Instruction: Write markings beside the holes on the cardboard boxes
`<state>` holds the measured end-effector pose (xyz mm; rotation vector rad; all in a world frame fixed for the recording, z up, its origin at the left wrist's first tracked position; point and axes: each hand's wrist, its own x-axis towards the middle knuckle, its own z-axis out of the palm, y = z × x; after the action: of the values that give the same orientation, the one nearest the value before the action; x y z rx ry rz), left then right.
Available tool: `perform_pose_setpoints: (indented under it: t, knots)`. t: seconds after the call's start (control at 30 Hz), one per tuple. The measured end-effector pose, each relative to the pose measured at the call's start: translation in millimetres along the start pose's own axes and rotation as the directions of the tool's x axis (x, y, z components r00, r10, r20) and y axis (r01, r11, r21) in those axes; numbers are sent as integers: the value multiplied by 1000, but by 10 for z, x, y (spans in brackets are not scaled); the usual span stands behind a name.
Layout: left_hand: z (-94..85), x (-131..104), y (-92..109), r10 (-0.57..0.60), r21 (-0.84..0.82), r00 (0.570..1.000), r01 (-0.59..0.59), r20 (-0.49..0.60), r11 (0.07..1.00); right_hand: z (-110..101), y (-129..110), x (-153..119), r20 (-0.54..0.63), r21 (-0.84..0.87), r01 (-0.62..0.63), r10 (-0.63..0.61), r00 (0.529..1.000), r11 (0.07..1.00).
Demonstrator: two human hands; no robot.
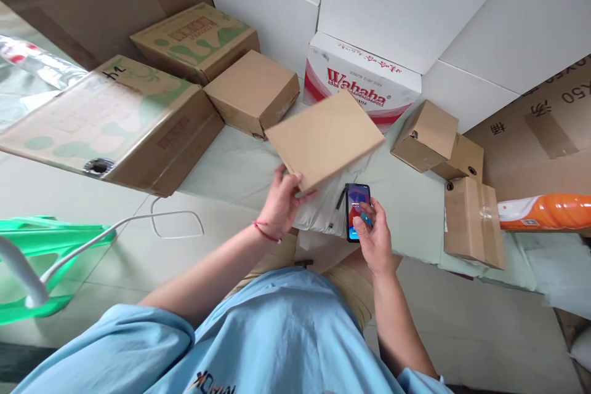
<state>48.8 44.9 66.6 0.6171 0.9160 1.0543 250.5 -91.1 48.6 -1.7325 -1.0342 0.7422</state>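
A flat brown cardboard box [327, 135] is tilted above the pale green table cover, its near left corner gripped by my left hand [284, 202], which has a red string on the wrist. My right hand [375, 234] is over a black phone [353, 212] with a lit screen; thumb and fingers meet across the lower right part of the phone. Just left of the phone lies a black pen-like item [340, 198]. Behind the flat box stands a white and red Wahaha carton [362, 83].
Two green-printed cartons [166, 123] and a small brown box [253, 91] stand on the left. Several small boxes [427, 135] and an orange packet [549, 212] are on the right. White panels [388, 6] rise behind. A green and white frame [55, 258] is at lower left.
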Motion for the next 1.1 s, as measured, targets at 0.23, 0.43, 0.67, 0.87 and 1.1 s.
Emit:
perform_pose_setpoints:
  t: [0.23, 0.43, 0.67, 0.87, 1.1]
  knots:
    - [578, -706, -682, 49, 149, 979, -79, 197, 986, -50, -236, -109, -94, 563, -71, 149, 984, 824]
    - [672, -835, -864, -24, 226, 924, -68, 381, 972, -393, -58, -90, -230, 638, -141, 362, 903, 757]
    - [143, -503, -671, 104, 601, 920, -329, 377, 729, -1361, 171, 174, -369, 506, -147, 368, 853, 850]
    - [-558, 65, -178, 329, 815, 928, -325, 177, 479, -1999, 342, 526, -514, -108, -285, 192, 836, 952]
    - [-780, 467, -118, 421, 964, 897, -216, 134, 154, -1787, -312, 1639, -445, -733, -174, -270, 854, 657]
